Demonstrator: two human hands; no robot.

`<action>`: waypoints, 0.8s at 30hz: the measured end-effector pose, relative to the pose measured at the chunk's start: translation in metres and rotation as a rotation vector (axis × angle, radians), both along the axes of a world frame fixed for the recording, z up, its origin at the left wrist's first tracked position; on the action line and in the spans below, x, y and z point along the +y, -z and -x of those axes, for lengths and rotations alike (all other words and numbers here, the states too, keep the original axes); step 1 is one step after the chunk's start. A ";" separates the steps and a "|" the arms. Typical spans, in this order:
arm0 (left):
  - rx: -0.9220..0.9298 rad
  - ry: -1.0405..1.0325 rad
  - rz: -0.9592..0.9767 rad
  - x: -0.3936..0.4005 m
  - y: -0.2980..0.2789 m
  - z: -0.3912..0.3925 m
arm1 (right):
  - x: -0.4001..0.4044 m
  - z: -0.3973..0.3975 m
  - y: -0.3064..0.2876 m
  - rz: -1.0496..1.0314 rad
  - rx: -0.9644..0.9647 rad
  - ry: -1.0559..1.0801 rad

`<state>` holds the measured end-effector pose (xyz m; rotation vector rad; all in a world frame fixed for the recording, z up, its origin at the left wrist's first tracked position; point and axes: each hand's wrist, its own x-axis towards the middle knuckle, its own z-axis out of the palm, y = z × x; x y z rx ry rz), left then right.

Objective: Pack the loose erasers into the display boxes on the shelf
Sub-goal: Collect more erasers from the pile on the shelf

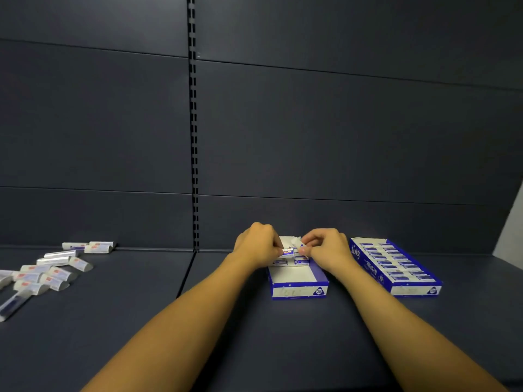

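Note:
A blue-and-white display box (299,290) stands on the dark shelf in front of me, its near part bare inside, with a few erasers (300,261) at its far end. My left hand (259,243) and my right hand (325,248) both reach over that far end. Each pinches a small white-and-blue wrapped eraser (288,252) just above the box; the fingers hide most of it. A second display box (396,267) to the right is full of erasers in two rows.
Several loose wrapped erasers (51,271) lie scattered on the shelf at the far left, with a dark pen-like item (12,305) near the left edge. Dark back panels and a slotted upright (194,137) rise behind. A pale wall edge shows at the far right.

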<state>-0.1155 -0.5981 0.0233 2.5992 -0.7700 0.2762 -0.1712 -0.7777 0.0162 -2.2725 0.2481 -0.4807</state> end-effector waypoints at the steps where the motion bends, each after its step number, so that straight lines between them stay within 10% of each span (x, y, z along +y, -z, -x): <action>1: -0.009 -0.013 -0.003 -0.002 0.003 0.000 | -0.001 -0.002 0.004 -0.012 -0.009 -0.009; 24: -0.092 -0.111 -0.062 -0.013 0.040 -0.013 | -0.017 -0.021 0.030 0.170 0.017 -0.088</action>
